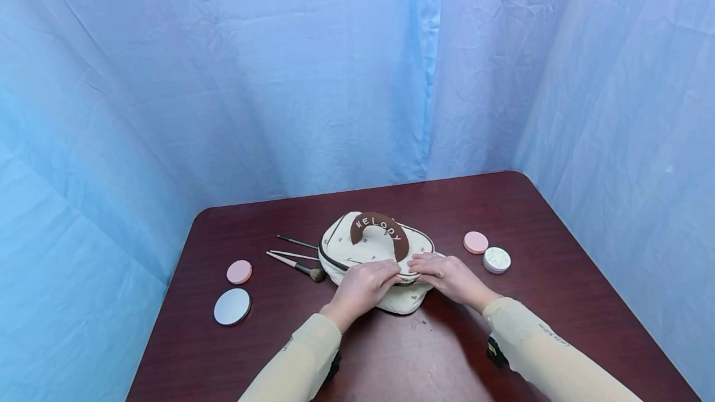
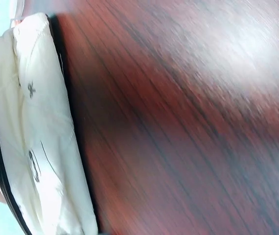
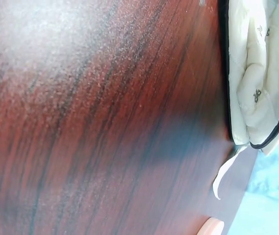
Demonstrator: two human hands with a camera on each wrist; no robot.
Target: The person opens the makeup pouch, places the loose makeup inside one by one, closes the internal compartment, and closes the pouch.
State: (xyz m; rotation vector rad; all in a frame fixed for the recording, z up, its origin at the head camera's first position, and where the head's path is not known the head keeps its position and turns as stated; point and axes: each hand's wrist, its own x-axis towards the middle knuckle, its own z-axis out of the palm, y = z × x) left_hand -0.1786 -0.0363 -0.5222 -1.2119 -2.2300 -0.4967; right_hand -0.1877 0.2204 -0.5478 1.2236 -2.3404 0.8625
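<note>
A cream makeup bag (image 1: 371, 250) with small bow prints and dark piping sits mid-table, its brown curved handle (image 1: 400, 248) lettered MELODY on top. My left hand (image 1: 363, 284) grips the front edge of its lid, fingers on top. Beside it, my right hand (image 1: 451, 276) holds the same edge farther right. The soft lower side of the bag bulges out below both hands; in the left wrist view the bag (image 2: 51, 122) shows creased fabric under a black zip line. A light strap end (image 3: 222, 171) hangs from one corner in the right wrist view.
Left of the bag lie a fluffy makeup brush (image 1: 317, 275) and two thinner brushes. A pink round case (image 1: 239, 272) and a larger white one (image 1: 231, 306) are at far left. On the right stand another pink case (image 1: 475, 242) and a white embossed one (image 1: 496, 260). Blue curtains surround the table.
</note>
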